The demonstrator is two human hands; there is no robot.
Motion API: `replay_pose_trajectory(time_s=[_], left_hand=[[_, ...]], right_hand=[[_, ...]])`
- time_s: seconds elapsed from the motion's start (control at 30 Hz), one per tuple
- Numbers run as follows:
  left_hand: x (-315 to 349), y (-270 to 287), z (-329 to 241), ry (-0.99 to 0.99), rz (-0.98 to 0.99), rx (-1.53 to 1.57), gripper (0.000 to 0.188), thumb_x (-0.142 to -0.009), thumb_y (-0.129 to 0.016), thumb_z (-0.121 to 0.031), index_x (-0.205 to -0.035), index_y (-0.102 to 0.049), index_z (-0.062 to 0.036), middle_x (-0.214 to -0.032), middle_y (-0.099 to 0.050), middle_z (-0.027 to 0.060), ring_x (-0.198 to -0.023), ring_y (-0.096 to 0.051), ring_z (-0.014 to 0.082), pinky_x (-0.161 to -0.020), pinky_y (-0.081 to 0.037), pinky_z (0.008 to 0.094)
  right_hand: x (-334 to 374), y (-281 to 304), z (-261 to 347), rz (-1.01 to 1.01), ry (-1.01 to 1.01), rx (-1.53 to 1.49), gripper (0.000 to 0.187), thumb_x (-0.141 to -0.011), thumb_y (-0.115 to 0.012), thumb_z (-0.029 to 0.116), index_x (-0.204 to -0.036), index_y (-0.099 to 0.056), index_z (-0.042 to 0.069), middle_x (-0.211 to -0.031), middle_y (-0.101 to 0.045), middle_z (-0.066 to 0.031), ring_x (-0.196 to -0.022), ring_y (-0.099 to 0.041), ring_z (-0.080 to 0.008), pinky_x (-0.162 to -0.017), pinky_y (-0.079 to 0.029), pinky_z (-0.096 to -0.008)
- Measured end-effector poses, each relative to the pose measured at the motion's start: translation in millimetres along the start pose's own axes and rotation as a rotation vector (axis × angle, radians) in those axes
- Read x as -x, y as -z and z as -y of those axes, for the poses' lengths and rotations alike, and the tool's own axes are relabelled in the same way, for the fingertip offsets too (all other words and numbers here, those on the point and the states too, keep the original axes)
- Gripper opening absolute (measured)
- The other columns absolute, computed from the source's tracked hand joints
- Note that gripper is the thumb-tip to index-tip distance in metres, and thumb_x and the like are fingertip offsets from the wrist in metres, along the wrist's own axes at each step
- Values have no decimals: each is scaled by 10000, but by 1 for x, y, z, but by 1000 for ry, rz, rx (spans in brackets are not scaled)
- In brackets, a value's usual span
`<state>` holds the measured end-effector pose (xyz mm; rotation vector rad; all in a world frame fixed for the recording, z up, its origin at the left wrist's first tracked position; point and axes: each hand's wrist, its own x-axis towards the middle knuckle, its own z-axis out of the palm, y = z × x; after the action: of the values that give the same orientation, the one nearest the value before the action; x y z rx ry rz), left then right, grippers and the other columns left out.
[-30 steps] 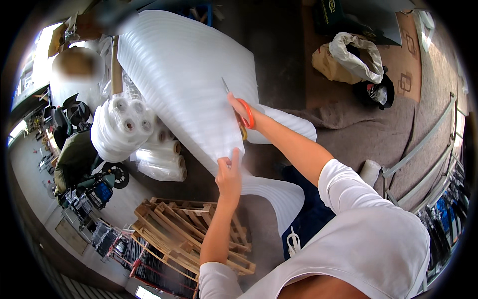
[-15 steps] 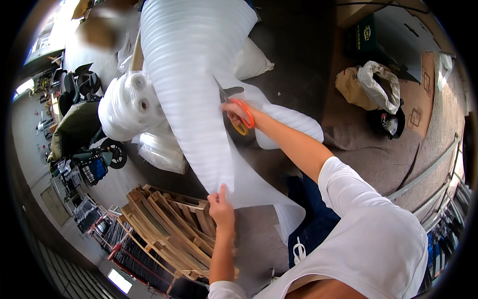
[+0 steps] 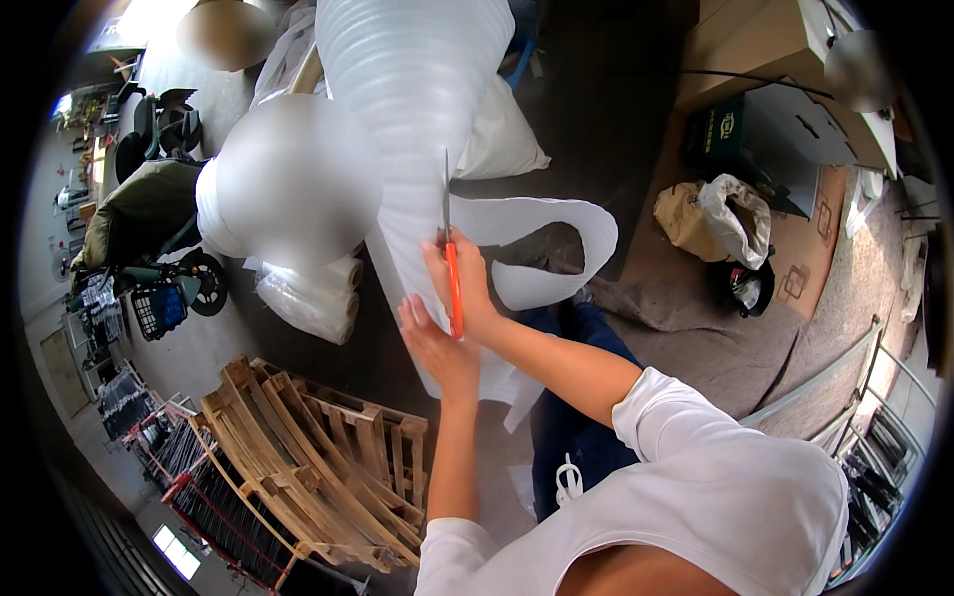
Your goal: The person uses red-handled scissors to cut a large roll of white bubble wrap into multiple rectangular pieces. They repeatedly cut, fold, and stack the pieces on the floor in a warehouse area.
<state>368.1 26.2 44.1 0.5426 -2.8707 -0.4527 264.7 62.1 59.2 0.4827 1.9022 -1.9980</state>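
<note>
A large roll of white foam sheet (image 3: 412, 70) hangs down in front of me, with its loose end under my hands. My right hand (image 3: 472, 288) grips a pair of scissors (image 3: 455, 293) with orange handles. Their blades point away from me over the foam and look closed or nearly so. Just left of the handles, my left hand (image 3: 440, 348) rests on the sheet with its fingers stretched out. To the right, a loose strip of foam (image 3: 599, 233) curls in a loop. Whether the blades touch the foam, I cannot tell.
Wooden pallets (image 3: 298, 447) lean at the lower left. Plastic-wrapped rolls (image 3: 313, 298) lie left of the foam, partly blurred. A white sack (image 3: 502, 134) sits behind it. Open bags (image 3: 730, 219) and a cardboard box (image 3: 740, 45) stand right. A scooter (image 3: 169, 288) is far left.
My left hand has left the sheet's lower edge, moved up beside the scissors and spread its fingers. My right hand has come nearer, and the scissors' handles have closed. The strip now curls in a loop.
</note>
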Motion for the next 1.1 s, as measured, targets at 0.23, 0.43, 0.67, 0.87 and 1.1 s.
replay_pose_trajectory(time_s=[0.23,0.43,0.67,0.87,1.1], left_hand=[[-57,14,2,-135,-62,119,604,-750,-589,-89,-1279,-306,-17,-1269,-372,174,-1179,-349,351,-950,-312,416],[-117,31,-4,-230,-179,324,530,-722,-538,0,-1232,-426,-85,-1074,-514,133,-991,-496,297,-806,-415,364],[-170,23,14,-398,12,278,479,-693,-550,23,-1158,-519,-89,-689,-433,59,-595,-473,206,-506,-418,316],[-187,20,4,-527,96,214,497,-677,-560,56,-1153,-531,-85,-658,-439,58,-553,-472,194,-494,-410,310],[-196,20,-15,-526,109,201,462,-687,-557,59,-1133,-544,-60,-650,-439,52,-550,-469,188,-485,-404,300]], right_hand=[[9,6,37,65,102,185,153,-813,-489,145,-785,-469,-5,-595,-536,-126,-567,-559,-262,-552,-434,-334],[7,-11,49,94,55,139,153,-816,-482,139,-771,-471,-6,-573,-541,-114,-560,-576,-210,-545,-436,-301],[-25,-17,33,134,-52,61,435,-856,-447,433,-762,-457,8,-579,-468,-73,-478,-428,-150,-483,-396,-291],[-41,-12,54,237,-265,-187,570,-829,-305,613,-774,-415,57,-572,-363,-7,-437,-353,-89,-392,-330,-228],[-83,4,78,287,-359,-291,576,-815,-346,619,-708,-427,58,-534,-345,0,-408,-316,-70,-353,-261,-204]])
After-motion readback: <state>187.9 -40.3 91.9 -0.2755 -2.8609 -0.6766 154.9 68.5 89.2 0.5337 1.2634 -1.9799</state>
